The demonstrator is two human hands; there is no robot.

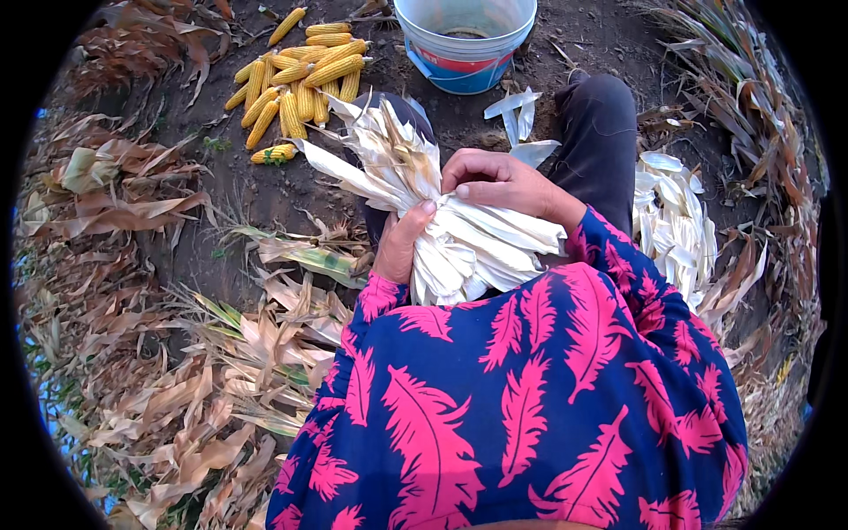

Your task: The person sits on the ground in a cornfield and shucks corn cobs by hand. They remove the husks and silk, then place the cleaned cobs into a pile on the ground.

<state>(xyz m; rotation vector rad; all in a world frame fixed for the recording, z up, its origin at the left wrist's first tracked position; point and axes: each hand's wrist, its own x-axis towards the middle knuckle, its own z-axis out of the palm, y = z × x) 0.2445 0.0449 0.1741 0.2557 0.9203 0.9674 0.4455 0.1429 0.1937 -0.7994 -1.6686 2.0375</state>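
Observation:
A bundle of pale dry corn husks [487, 232] lies across my lap, its brownish tips fanning toward the upper left. My left hand [405, 242] grips the bundle's near left side, thumb on top. At the bundle's narrow middle, the bent fingers of my right hand [500, 182] pinch the husks from above. Husks cover part of the left fingers, and whatever lies inside the bundle is hidden. Beyond my left knee, peeled yellow corn cobs [301, 76] lie in a heap on the soil.
A white plastic bucket [464, 63] with a blue and red lower band stands ahead. Loose husk strips [520, 122] lie between it and my right knee [599, 112]. More pale husks [672, 225] are piled at my right. Dry corn stalks and leaves [199, 384] cover the ground at left.

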